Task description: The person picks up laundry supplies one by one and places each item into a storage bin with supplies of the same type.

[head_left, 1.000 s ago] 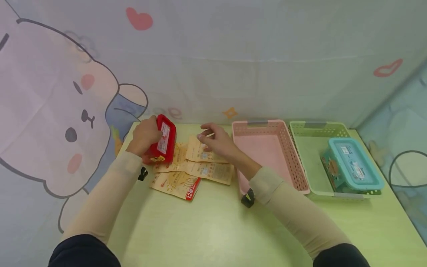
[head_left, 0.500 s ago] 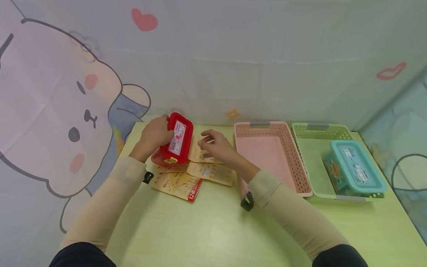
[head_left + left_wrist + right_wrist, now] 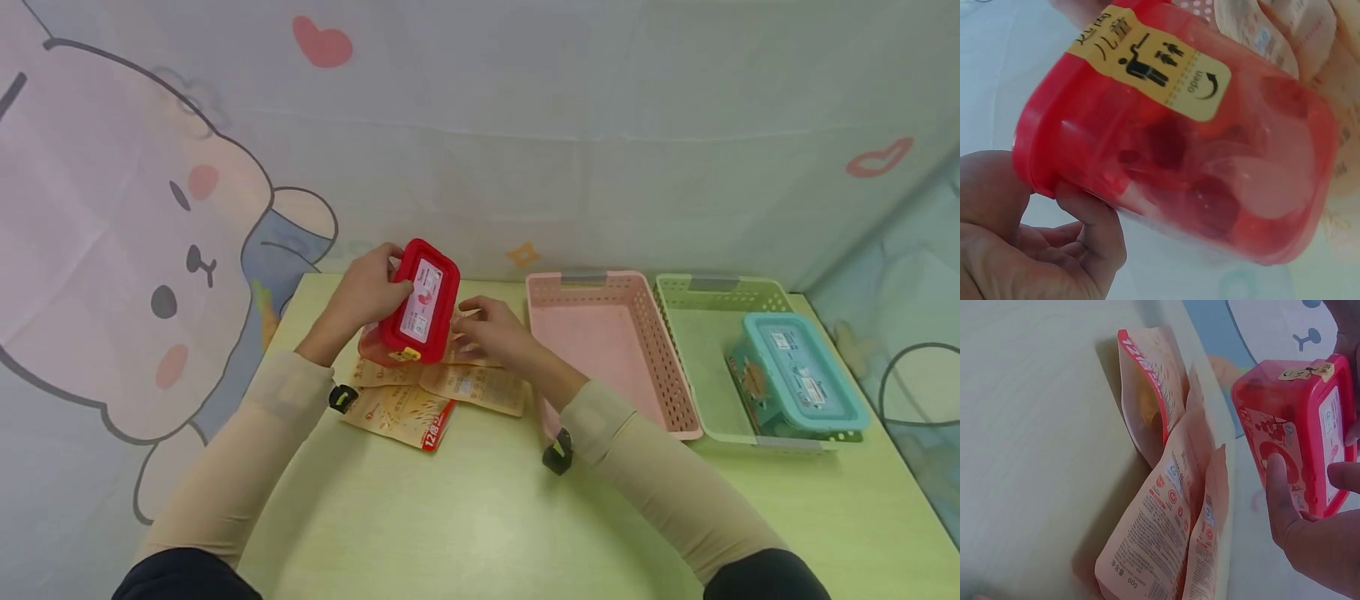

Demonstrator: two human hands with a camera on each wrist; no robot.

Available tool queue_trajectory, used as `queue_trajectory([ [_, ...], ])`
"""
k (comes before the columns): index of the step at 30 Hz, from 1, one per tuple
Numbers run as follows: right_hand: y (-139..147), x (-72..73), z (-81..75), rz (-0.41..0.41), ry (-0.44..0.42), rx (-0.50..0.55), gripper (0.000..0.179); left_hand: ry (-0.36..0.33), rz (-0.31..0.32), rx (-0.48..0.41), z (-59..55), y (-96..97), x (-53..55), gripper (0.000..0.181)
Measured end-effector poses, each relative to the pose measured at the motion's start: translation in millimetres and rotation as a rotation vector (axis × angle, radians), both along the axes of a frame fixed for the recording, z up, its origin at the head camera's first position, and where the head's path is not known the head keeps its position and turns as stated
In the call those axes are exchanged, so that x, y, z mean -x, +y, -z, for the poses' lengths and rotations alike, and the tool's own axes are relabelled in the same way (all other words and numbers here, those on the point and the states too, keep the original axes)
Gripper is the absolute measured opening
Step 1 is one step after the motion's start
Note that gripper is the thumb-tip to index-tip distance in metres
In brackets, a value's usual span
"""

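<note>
My left hand [image 3: 370, 286] grips a clear plastic box with a red lid [image 3: 422, 293] by one side of its lid rim, thumb on top of the lid. The box is tilted and held up above the pouches. Dark red contents show through its wall in the left wrist view, along with a yellow "open" sticker [image 3: 1154, 59]. My right hand [image 3: 495, 329] is at the box's right side; in the right wrist view its extended index finger overlaps the printed wall and its thumb is by the lid. Several tan paper pouches [image 3: 474, 388] lie overlapping beneath.
A pink basket [image 3: 592, 333] stands right of the pouches. Beside it, a green basket [image 3: 693, 358] holds a teal-lidded box [image 3: 806, 371]. Behind the table [image 3: 465, 517] hangs a printed curtain [image 3: 450, 150]. A cable [image 3: 885, 375] loops at the far right.
My left hand has carried the red-lidded box rightward and slightly up, from the left of the pouches to beside my right hand. The right hand has shifted only slightly, down and to the right.
</note>
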State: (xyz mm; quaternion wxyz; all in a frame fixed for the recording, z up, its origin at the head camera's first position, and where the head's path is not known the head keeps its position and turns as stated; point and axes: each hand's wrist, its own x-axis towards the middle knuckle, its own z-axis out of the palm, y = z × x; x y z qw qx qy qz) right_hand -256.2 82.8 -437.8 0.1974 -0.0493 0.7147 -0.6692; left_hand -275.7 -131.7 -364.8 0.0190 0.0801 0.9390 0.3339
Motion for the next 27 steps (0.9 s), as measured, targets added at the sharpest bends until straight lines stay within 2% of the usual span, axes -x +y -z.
queue_trajectory([
  [5,0.0,-3.4,-2.0,-0.004,-0.03,0.001,0.047,-0.013,0.013,-0.048,4.0,4.5,-1.9,0.065],
  [8,0.1,-4.1,-2.5,0.021,-0.046,0.01,0.046,-0.01,0.018,-0.059,8.1,7.4,-1.4,0.064],
  [13,2.3,-2.4,-0.7,0.073,-0.074,0.024,0.044,-0.023,0.027,-0.052,13.4,10.0,0.0,0.06],
  [19,8.1,-0.6,1.5,0.091,-0.085,0.035,0.041,-0.066,0.035,-0.037,21.9,9.6,-0.6,0.058],
  [27,15.2,-4.2,-1.4,0.079,-0.061,-0.041,0.042,-0.102,0.033,-0.044,37.1,9.2,0.9,0.056],
])
